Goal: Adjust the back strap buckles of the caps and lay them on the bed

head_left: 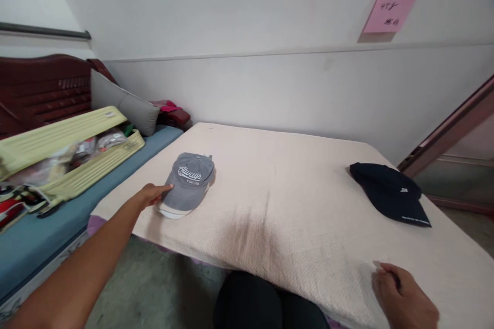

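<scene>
"Grey fabric catches the eye: where is the grey baseball cap with white script lettering (190, 181)?"

"On the left part of the pale pink cloth-covered table (304, 190), with its brim towards the near edge."

"And the person's left hand (152, 195)?"

"At the brim's left side. The index finger lies on top of the cap; the thumb is hidden, so I can't tell whether the brim is pinched or only touched."

"What about the right hand (409, 295)?"

"Near the table's front edge, on the right. Its fingers curl loosely, leaving a gap beside the thumb. Whether it touches the cloth, I can't tell."

"Which thing is nearest to it?"

"The dark navy baseball cap with small white marks (386, 189). It lies farther back on the right, well apart from the grey one."

"And around the table?"

"A square pink paper note (391, 14) is taped to the smooth white wall (239, 87). On the left, a long grey cushion (127, 104) sits near a dark red carved wooden backrest (42, 92)."
</scene>
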The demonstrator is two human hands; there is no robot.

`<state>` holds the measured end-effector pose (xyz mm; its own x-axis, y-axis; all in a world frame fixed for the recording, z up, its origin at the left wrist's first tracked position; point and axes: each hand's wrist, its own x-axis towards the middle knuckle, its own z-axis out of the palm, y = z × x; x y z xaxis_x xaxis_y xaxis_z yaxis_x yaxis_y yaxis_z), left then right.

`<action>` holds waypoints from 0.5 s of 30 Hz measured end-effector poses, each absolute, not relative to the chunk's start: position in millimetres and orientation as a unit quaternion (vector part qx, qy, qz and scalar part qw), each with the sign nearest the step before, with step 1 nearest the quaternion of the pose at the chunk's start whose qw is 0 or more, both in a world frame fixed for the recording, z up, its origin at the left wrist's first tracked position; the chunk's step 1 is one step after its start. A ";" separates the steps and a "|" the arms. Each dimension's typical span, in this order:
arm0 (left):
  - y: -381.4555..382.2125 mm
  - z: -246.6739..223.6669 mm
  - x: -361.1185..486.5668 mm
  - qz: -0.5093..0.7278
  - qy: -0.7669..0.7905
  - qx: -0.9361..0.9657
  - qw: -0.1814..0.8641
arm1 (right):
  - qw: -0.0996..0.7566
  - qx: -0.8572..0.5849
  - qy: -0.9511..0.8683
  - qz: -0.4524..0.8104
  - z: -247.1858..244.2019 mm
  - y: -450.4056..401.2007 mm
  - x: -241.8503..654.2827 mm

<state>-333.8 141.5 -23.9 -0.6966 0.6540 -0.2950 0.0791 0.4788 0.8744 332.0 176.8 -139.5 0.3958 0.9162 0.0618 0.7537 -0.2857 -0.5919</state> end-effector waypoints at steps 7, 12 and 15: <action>156.4 -23.4 -302.3 0.603 0.687 0.198 0.353 | 0.287 -0.782 -0.539 0.124 -147.2 177.9 333.6; 159.9 -6.0 -245.6 0.712 0.567 0.208 0.358 | 0.311 -0.775 -0.532 0.141 -143.5 180.2 334.0; 149.9 6.2 -198.9 0.738 0.510 0.227 0.379 | 0.372 -0.773 -0.473 0.201 -135.5 181.2 326.9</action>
<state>-198.9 149.9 6.2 -0.6105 0.7903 -0.0519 -0.3278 -0.1925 0.9249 326.9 181.2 -135.5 0.4716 0.8808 0.0410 0.5820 -0.2760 -0.7649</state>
